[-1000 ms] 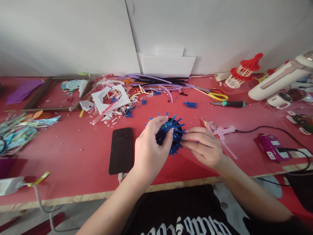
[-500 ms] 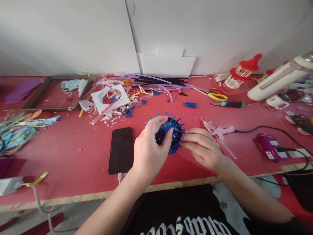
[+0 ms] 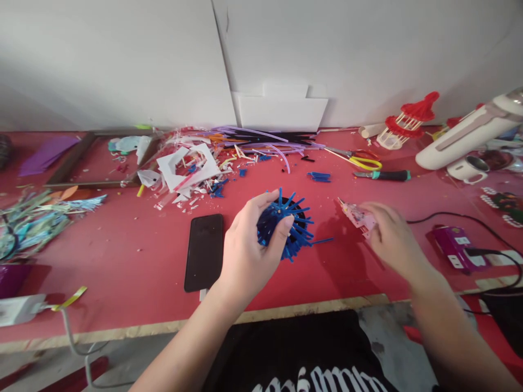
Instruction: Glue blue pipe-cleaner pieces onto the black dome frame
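A round craft piece (image 3: 291,228) of blue fuzzy pipe-cleaner pieces, spiking out from a black centre, stands on the red table. My left hand (image 3: 255,231) is curled round its left side, thumb and fingers closed on it. One blue stick (image 3: 323,240) pokes out at its lower right, apart from the other spikes. To the right, my right hand (image 3: 392,234) is over a pink hot glue gun (image 3: 355,215) lying on the table, fingers curled round its handle. The hand is slightly blurred and hides the handle.
Left of my left hand lies a black phone (image 3: 204,253). Cut blue pieces (image 3: 319,177), scissors (image 3: 365,160) and a craft knife (image 3: 384,175) lie farther back. A purple power socket (image 3: 455,247) and white flask (image 3: 466,130) stand right. Scraps (image 3: 188,169) cover the back left.
My right hand has left the blue craft piece and moved right to the glue gun. My left hand stays on the craft piece. A blue stick now shows at its right side.
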The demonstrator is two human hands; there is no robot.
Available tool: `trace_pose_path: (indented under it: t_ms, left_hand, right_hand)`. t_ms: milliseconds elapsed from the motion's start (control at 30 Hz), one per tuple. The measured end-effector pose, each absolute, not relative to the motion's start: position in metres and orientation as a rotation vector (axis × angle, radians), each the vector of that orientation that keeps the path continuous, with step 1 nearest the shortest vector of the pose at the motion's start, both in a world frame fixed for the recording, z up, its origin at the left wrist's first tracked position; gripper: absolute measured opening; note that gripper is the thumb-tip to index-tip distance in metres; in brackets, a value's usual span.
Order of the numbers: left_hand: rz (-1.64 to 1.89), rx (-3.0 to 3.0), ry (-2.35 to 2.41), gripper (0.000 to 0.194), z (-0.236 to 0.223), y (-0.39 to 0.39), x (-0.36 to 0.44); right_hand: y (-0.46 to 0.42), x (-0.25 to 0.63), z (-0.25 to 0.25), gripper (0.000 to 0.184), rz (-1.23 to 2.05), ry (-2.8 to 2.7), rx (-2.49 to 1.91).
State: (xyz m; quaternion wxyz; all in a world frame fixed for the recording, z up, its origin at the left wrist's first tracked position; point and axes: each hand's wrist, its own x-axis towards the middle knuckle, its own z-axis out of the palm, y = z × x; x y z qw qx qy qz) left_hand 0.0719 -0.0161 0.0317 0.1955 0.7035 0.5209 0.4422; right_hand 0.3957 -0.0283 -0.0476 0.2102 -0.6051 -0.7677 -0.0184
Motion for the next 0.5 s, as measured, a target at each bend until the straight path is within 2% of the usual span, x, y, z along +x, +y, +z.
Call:
trace_pose_path:
  t_ms: [133,167,367,433,500]
  left_hand:
    - [1.395,1.971,1.476,0.011,0.031,-0.011,0.059]
    - [1.406,1.958,1.485,0.011,0.030,-0.010,0.056]
    - [1.341,1.901,1.553,0.033,0.028,-0.004,0.040]
    - [1.215,2.034,1.436,0.031,0.027,-0.001,0.035]
    - [1.074,2.161,1.259,0.043,0.025,0.002,0.030]
  right_hand:
    - [-0.030,0.438,-0.061,0.061,0.010,-2.177,-1.834]
    - [-0.030,0.443,-0.064,0.060,0.027,-2.181,-1.827]
    - [-0.031,0.429,-0.061,0.029,0.054,-2.095,-1.656]
    - [-0.034,0.415,-0.056,0.021,0.030,-1.998,-1.563]
    - [-0.040,0.397,-0.050,0.014,0.049,-1.920,-1.454]
